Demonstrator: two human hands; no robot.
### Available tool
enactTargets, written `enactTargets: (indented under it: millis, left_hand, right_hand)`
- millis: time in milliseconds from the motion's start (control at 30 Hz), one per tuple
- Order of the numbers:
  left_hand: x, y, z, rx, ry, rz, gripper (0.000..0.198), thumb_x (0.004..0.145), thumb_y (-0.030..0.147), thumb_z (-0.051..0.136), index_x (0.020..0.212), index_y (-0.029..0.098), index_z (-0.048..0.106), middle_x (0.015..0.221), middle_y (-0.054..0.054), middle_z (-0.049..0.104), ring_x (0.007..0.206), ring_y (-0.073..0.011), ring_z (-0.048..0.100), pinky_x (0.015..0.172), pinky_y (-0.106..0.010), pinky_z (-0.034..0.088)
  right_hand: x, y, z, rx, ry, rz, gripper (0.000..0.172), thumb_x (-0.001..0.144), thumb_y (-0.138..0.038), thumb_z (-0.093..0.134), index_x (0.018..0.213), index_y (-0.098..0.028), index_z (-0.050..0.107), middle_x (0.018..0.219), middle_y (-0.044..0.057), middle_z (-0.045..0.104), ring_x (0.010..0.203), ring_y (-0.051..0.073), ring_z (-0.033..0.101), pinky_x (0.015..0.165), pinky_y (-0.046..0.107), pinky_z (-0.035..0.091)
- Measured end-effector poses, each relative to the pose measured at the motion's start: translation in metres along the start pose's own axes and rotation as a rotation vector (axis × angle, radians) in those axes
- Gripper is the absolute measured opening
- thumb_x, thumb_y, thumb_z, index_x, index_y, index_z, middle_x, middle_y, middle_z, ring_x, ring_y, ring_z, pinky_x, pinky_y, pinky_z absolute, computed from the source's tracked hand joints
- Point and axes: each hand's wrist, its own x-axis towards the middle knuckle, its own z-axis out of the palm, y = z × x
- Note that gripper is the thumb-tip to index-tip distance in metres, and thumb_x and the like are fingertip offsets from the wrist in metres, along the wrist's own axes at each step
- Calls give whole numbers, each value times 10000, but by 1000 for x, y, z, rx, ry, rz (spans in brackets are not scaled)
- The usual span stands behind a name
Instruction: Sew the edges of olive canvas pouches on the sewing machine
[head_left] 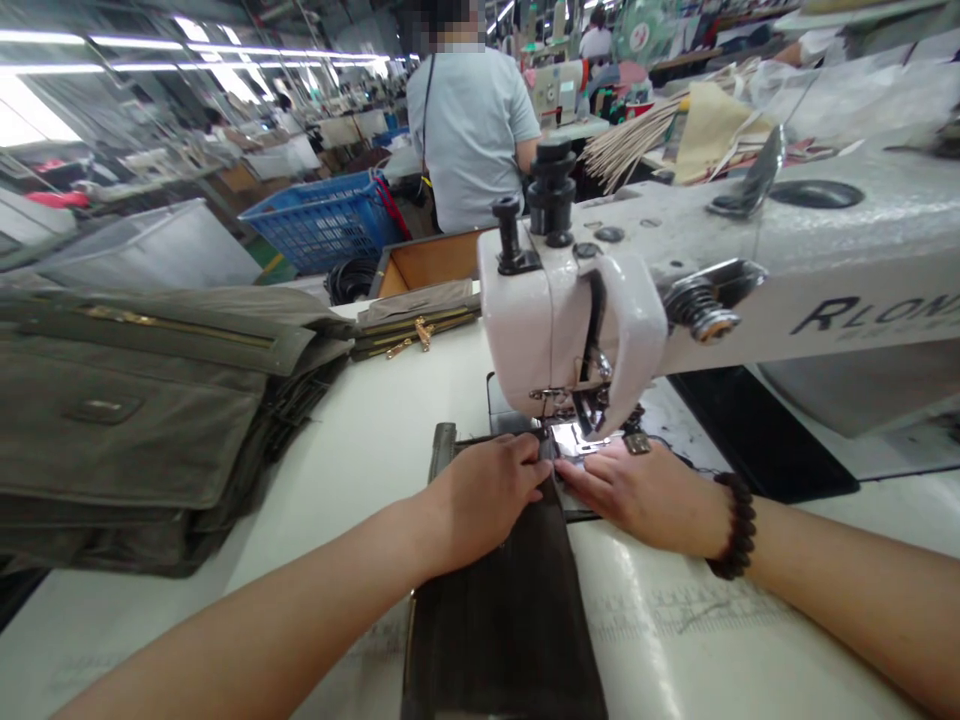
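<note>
A dark fabric strip (pixel 502 630) runs from the front edge of the table up to the needle area of a white sewing machine (pixel 574 320). My left hand (pixel 487 490) is closed on the strip's far end, fingers pinched just left of the presser foot. A folded grey-green fabric end (pixel 442 447) sticks out beyond that hand. On the other side of the needle, my right hand (pixel 637 490) lies with fingers stretched along the strip's right edge, touching it near the lit metal plate (pixel 574 438). A ring and a beaded bracelet are on it.
Olive fabric pieces with zippers (pixel 142 420) are stacked on the left of the table (pixel 300 560). Zipped pieces (pixel 420 315) lie behind the strip. Beyond are a brown box (pixel 431 265), a blue crate (pixel 322 220) and a person (pixel 472 140) facing away.
</note>
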Motion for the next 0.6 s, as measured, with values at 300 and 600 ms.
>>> enactTargets:
  millis: [300, 600]
  left_hand:
    - [2, 3, 5, -119, 21, -68, 205, 829, 196, 470, 980, 133, 594, 903, -74, 558, 818, -208, 560, 721, -335, 479]
    - [3, 5, -2, -103, 3, -73, 216, 835, 219, 470, 983, 120, 592, 887, -80, 581, 835, -204, 561, 747, -321, 468]
  right_hand:
    - [0, 1, -1, 17, -30, -17, 225, 789, -215, 523, 1003, -156, 555, 640, -9, 560, 541, 125, 470, 469, 288, 133]
    - [3, 1, -4, 47, -85, 25, 168, 839, -222, 461, 954, -182, 576, 626, 3, 570, 525, 127, 486, 455, 284, 89]
